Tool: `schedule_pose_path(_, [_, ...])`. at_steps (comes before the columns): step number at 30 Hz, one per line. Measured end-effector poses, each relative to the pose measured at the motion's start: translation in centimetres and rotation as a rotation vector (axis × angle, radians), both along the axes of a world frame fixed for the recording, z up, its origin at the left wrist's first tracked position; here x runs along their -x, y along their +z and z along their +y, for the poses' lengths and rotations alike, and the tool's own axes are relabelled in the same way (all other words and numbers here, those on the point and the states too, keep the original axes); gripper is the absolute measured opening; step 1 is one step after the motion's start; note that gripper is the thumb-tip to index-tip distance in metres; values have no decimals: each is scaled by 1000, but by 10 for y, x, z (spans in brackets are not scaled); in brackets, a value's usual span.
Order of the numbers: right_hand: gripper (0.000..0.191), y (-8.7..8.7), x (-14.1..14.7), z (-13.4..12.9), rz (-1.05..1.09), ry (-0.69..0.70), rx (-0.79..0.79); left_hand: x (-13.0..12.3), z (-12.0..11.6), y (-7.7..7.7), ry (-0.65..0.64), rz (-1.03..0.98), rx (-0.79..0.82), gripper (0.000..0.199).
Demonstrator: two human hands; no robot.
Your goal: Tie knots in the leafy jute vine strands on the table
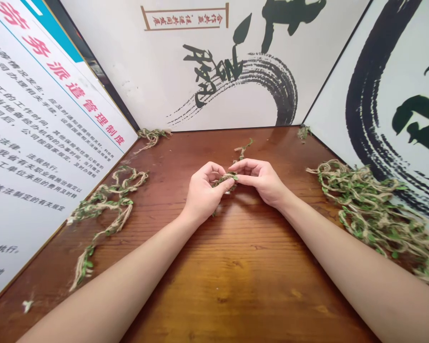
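Note:
My left hand (pixel 204 193) is closed on a piece of twine with green leaves (pixel 230 177), thumb pressed over it. Close beside it, my right hand (pixel 260 180) pinches at the same leafy twine with thumb and fingertips. One end of the twine (pixel 243 150) sticks out behind the hands, lying toward the far side of the table. A short bit also hangs below the left hand. How the strands run between the fingers is partly hidden.
A large heap of leafy twine (pixel 375 209) lies on the right of the wooden table (pixel 214 286). A looser length (pixel 110 202) lies on the left. Small bunches sit at the back left (pixel 153 137) and back right (pixel 303 133). Printed panels (pixel 136 71) wall in three sides.

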State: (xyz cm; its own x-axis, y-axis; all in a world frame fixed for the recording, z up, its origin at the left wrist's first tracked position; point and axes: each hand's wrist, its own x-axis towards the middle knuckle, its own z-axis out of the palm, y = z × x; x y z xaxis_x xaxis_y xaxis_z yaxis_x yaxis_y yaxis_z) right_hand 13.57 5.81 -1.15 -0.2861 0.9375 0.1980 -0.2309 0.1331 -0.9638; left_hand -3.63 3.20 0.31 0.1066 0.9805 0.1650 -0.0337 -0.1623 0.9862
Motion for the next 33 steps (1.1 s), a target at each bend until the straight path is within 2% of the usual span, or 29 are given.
schedule_pose_path(4, [23,-1,0,1,22,-40,40,0,0,1,3,-4,17,29])
schedule_pose_path(11, [13,-2,-1,3,46,-61,55,-1,0,1,38,-20,33,21])
schedule_pose_path(14, [8,0,-2,3,47,-40,56,-3,0,2,42,11,24,21])
schedule_pose_path(20, [20,5,1,0,-99,45,39,-5,-2,4,-12,43,25,23])
schedule_pose_path(23, [13,7,2,-1,-139,66,11,-4,-2,3,10,30,41,23])
schedule_pose_path(26, [9,7,3,-3,-132,36,2,-2,-1,1,12,-16,50,21])
schedule_pose_path(33, [22,3,1,-1,-93,-87,45,1,2,-1,45,-81,78,20])
